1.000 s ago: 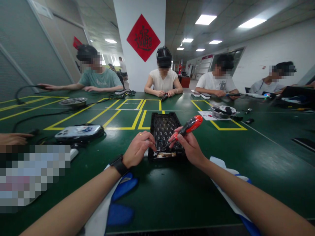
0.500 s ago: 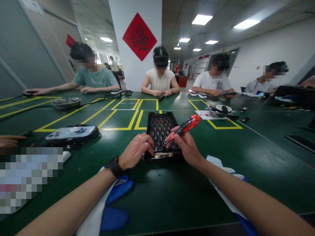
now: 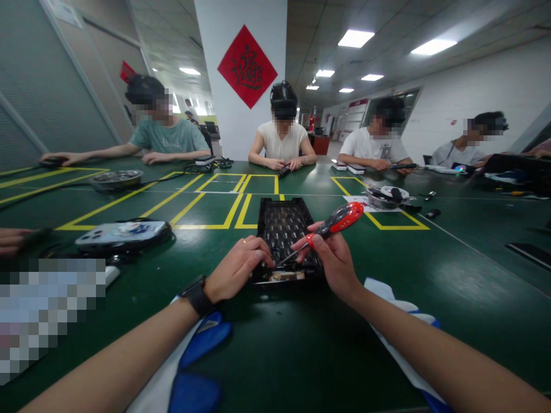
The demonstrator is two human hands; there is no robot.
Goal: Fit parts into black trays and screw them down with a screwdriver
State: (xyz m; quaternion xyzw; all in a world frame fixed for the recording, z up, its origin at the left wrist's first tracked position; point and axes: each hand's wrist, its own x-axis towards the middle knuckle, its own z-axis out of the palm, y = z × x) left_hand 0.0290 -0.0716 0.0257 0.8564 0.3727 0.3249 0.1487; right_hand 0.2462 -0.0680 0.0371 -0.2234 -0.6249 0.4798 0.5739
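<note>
A black perforated device case (image 3: 284, 226) lies flat on the green table (image 3: 301, 344) in front of me. My left hand (image 3: 239, 267) rests on its near left corner with the fingers curled down onto the edge. My right hand (image 3: 333, 258) is closed round a red-and-black-handled screwdriver (image 3: 333, 222). The screwdriver's thin shaft slants down to the left, and its tip meets the near edge of the case beside my left fingertips. A dark watch sits on my left wrist.
White and blue gloves (image 3: 196, 367) lie under my forearms. A phone (image 3: 120, 234) on a dark case lies at the left. A round metal dish (image 3: 115, 179) and a small tray of parts (image 3: 387, 196) stand farther back. Several people sit round the table's far side.
Both hands stay on the case and screwdriver. The screwdriver handle has shifted slightly up and right; the view has wobbled a little.
</note>
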